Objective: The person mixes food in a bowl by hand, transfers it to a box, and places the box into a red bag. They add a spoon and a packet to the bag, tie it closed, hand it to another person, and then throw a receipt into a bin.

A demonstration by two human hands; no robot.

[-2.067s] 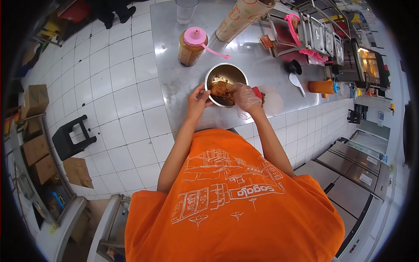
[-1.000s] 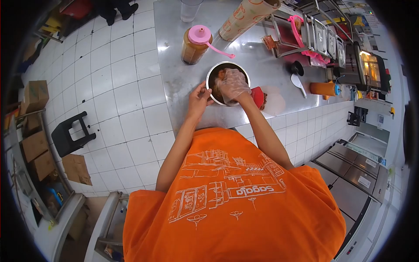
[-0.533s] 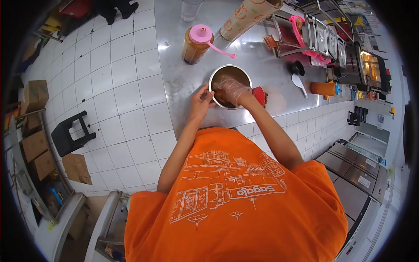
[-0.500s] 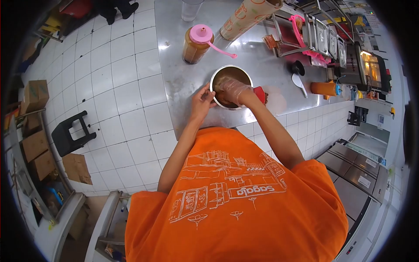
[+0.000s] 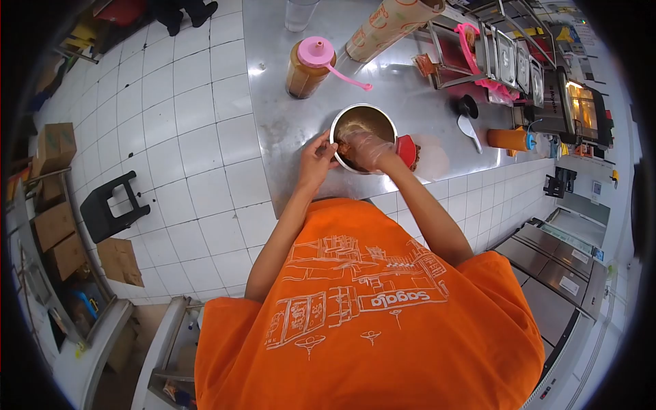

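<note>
A round metal bowl (image 5: 377, 113) stands near the front edge of the steel table, with brownish food inside. My left hand (image 5: 318, 158) grips its left rim, thumb near the rim and fingers against the outer wall. Inside the bowl is my right hand (image 5: 369, 150), in a clear plastic glove; its fingers are blurred and partly hidden by the bowl, so what they hold cannot be made out. A red object (image 5: 406, 150) sits just right of the bowl, beside some brown crumbs.
Behind the bowl are a pink-capped sauce bottle (image 5: 307, 72), a clear cup (image 5: 299, 15) and a patterned paper roll (image 5: 389, 29). To the right lie a white spoon (image 5: 469, 132), a black cup (image 5: 467, 106) and an orange bottle (image 5: 507, 139). A person's shoes show at upper left.
My right hand has shifted slightly and turned inside the bowl, showing more of the brown food. The bowl has moved very slightly. My left hand stays at the rim.
</note>
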